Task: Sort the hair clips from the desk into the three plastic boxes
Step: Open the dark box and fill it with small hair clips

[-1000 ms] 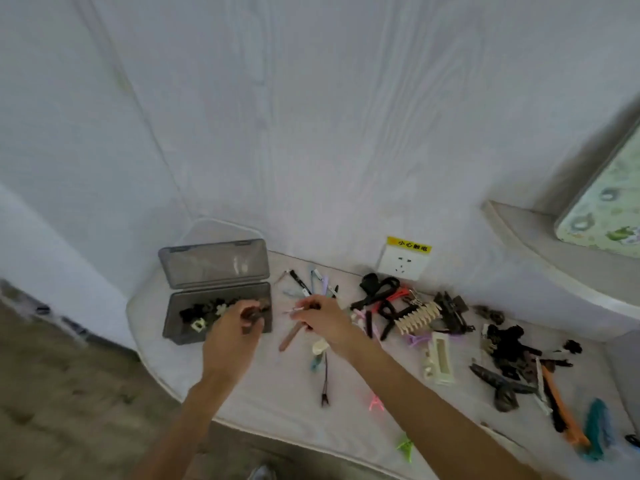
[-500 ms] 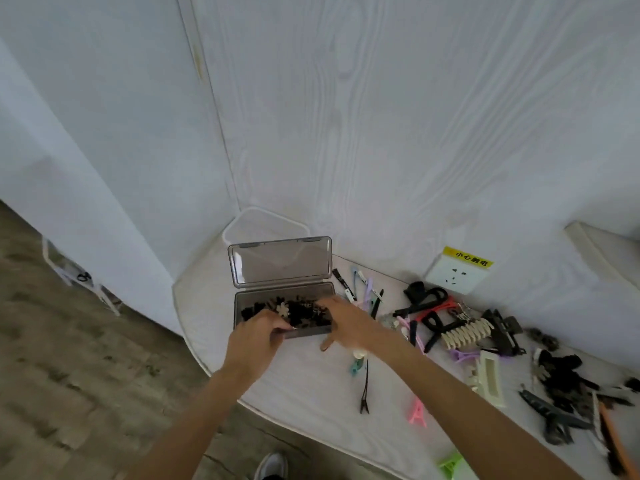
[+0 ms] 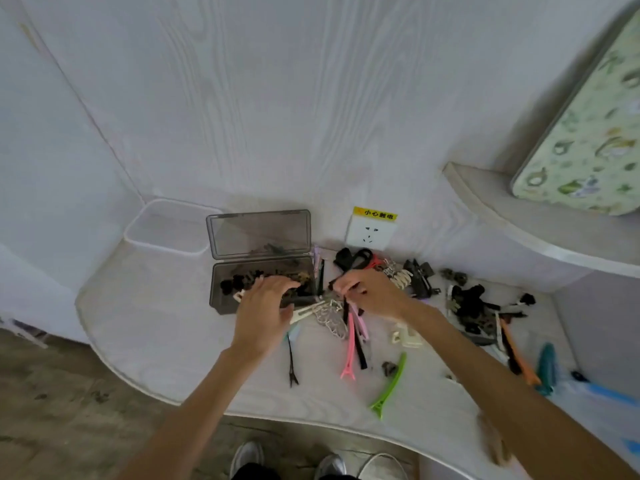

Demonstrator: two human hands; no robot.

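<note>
A grey plastic box [image 3: 217, 304] stands open on the desk, lid [image 3: 259, 233] upright, with small dark clips inside. My left hand [image 3: 266, 306] hovers with fingers spread over the box's front right edge and holds nothing. My right hand [image 3: 367, 292], just right of the box, pinches a bunch of long clips; a pink one [image 3: 349, 348] and a black one hang down from its fingers. A silver metal clip [image 3: 332, 318] lies between my hands. A clear plastic box [image 3: 166, 225] sits behind and left of the grey one.
Loose clips cover the desk's right half: a green one [image 3: 389, 386], a thin black one [image 3: 292, 363], a black claw-clip pile [image 3: 472, 304], orange [image 3: 517, 356] and teal [image 3: 547, 365] ones. A wall socket [image 3: 370, 233] is behind. A shelf [image 3: 519, 220] juts out at right.
My right hand has left the grey box and moved right to the clip pile, closing on long clips. My left hand stays at the box's front edge, fingers now spread.
</note>
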